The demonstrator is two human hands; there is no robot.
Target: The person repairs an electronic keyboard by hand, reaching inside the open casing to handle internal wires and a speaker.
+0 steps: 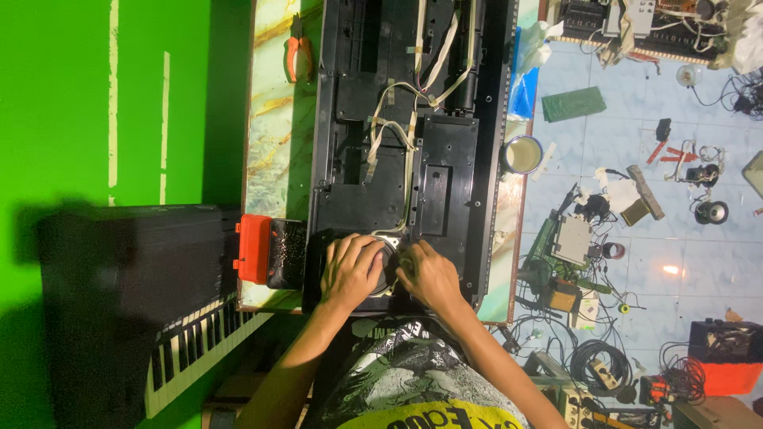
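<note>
Head view, looking straight down. Largest: green wall [79,103] filling the left side, pale tiled floor [636,199] on the right strewn with cables, circuit boards and small parts. Between them, marble-patterned table [266,119] carrying a long black opened keyboard chassis [445,175], inner side up, white ribbon cables [397,119] taped across its ribs. Dark keyboard [191,334] with white and black keys leaning at lower left, just off the table's near corner. Red-and-black box [266,250] on the table, touching the chassis's left edge. Orange-handled pliers [299,56] at the far end of the table, beside the chassis. Blue plastic bag [524,79] and a round tin cup [522,154] along the chassis's right edge.

Smallest, at the near end of the chassis: round speaker [387,266], dark cone with a metal rim, seated in the chassis and mostly covered by both hands. Left hand [350,270] laid flat over the speaker's left half, fingers loosely spread and slightly curled, pressing on top, nothing pinched. Right hand [429,274] at the speaker's right rim, fingers bunched close together and curled toward the rim; cannot tell whether anything small is pinched between the fingertips.
</note>
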